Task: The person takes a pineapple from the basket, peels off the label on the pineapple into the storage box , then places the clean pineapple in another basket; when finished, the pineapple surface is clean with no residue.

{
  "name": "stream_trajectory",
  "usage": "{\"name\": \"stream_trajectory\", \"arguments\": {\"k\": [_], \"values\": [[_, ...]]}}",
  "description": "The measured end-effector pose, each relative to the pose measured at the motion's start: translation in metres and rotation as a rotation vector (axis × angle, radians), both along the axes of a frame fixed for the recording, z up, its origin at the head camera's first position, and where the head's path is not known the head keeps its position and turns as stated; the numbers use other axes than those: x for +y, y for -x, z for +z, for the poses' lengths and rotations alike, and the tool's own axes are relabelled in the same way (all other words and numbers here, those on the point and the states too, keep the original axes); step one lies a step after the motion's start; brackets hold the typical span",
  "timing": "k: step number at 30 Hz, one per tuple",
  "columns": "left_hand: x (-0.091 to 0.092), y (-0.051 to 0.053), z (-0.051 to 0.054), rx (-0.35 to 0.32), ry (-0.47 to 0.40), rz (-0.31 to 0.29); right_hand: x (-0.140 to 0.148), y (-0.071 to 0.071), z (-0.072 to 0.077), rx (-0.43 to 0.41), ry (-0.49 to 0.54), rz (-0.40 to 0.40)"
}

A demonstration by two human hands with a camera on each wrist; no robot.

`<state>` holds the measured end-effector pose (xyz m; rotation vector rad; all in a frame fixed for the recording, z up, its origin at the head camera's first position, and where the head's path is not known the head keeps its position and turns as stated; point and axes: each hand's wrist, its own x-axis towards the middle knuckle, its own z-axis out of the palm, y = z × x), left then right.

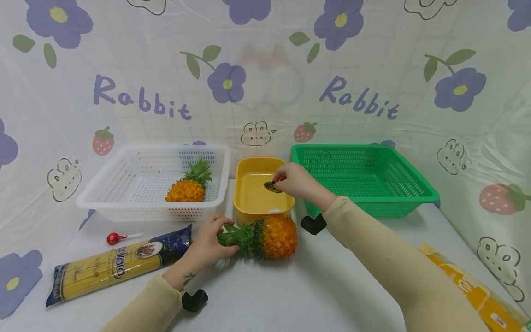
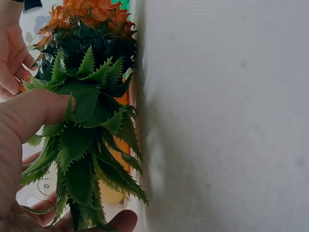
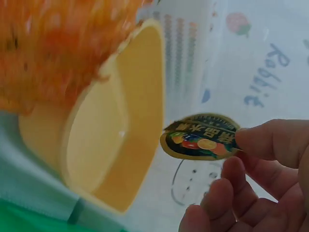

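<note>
An orange toy-like pineapple (image 1: 279,237) with spiky green leaves lies on its side in front of the yellow bin (image 1: 239,205). My left hand (image 1: 209,244) grips its leafy crown; in the left wrist view, the thumb presses on the leaves (image 2: 79,174) while other fingers show beneath and behind them. Between thumb and fingertips, my right hand (image 1: 299,182) pinches a dark oval fruit sticker (image 3: 200,140) with a gold rim and printed fruit. That sticker is held up over the bin in the head view, its printed face showing in the right wrist view.
At back left, a white basket (image 1: 153,205) contains another pineapple (image 1: 186,190). A green basket (image 1: 369,199) stands at back right. Spaghetti in a pack (image 1: 112,265) and a red lollipop (image 1: 113,238) lie at left. An orange-yellow packet (image 1: 473,290) lies at the right edge.
</note>
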<state>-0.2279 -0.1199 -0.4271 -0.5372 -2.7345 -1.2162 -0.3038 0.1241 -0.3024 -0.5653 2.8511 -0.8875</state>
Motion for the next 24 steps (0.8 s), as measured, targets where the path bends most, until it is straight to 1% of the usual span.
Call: {"name": "stream_trajectory", "arguments": {"k": [4, 7, 12, 18, 24], "values": [[0.000, 0.001, -0.002, 0.002, -0.002, 0.001, -0.001, 0.012, -0.004, -0.007, -0.053, -0.029], [-0.001, 0.001, -0.002, 0.001, -0.002, 0.003, -0.002, 0.019, -0.007, 0.007, -0.092, -0.044], [0.000, 0.001, -0.001, -0.004, 0.001, 0.005, 0.000, 0.025, -0.009, 0.030, -0.123, -0.061], [0.000, 0.000, -0.001, -0.008, 0.010, 0.005, 0.002, 0.025, -0.008, 0.041, -0.102, -0.092], [0.000, 0.000, 0.001, -0.016, 0.004, 0.004, 0.009, 0.023, -0.008, 0.031, -0.044, -0.096]]}}
